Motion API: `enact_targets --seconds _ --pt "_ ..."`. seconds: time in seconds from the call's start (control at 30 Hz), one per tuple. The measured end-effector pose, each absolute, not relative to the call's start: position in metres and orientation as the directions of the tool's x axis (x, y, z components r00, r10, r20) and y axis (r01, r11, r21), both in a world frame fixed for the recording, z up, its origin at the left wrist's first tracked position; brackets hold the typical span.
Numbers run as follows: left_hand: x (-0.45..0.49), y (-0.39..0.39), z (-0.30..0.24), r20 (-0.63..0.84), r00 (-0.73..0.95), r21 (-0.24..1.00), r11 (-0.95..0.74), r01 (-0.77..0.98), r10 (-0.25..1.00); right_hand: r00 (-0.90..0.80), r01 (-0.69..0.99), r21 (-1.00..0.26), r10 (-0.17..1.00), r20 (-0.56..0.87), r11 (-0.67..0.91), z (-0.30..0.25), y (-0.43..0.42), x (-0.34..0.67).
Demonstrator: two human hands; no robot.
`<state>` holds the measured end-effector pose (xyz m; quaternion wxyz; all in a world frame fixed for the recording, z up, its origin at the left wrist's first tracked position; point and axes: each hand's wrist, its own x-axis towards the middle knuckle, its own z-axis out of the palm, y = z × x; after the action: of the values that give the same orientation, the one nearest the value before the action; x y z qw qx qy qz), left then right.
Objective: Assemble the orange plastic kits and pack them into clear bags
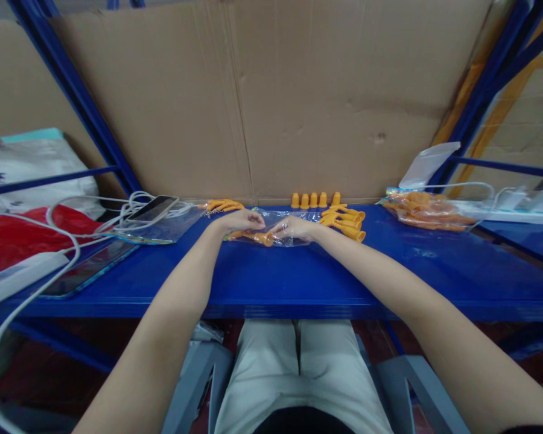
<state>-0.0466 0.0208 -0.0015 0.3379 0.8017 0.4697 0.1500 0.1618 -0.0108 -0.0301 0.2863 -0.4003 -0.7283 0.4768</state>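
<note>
A clear plastic bag point(294, 242) lies flat on the blue shelf in front of me. Inside or under its left part is an orange plastic piece with a round socket end point(266, 240). My left hand point(242, 221) is above that piece, fingers curled inward; what they grip is hidden. My right hand point(295, 229) pinches the bag's film beside the socket end. Right of the bag, several orange hand-shaped pieces point(344, 222) lie in a pile. Behind them, several small orange cups point(314, 200) stand in a row.
Left of my hands, a bag with orange pieces point(221, 206), a phone point(151, 208), white cables point(138, 199) and a tablet point(90, 268) lie on the shelf point(271, 283). At right are a filled bag point(423, 211) and a power strip point(511, 211). Cardboard point(298, 102) walls the back.
</note>
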Motion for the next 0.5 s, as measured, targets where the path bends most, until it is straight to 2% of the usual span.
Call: enact_targets --seconds 0.3,0.5 --pt "-0.041 0.01 0.006 -0.045 0.418 0.658 -0.288 0.696 0.907 -0.511 0.357 -0.869 0.85 0.126 0.343 -0.031 -0.007 0.157" --pt "-0.042 0.012 0.004 -0.007 0.422 0.653 -0.315 0.689 0.907 -0.488 0.375 -0.845 0.856 0.169 0.381 -0.036 -0.002 0.155"
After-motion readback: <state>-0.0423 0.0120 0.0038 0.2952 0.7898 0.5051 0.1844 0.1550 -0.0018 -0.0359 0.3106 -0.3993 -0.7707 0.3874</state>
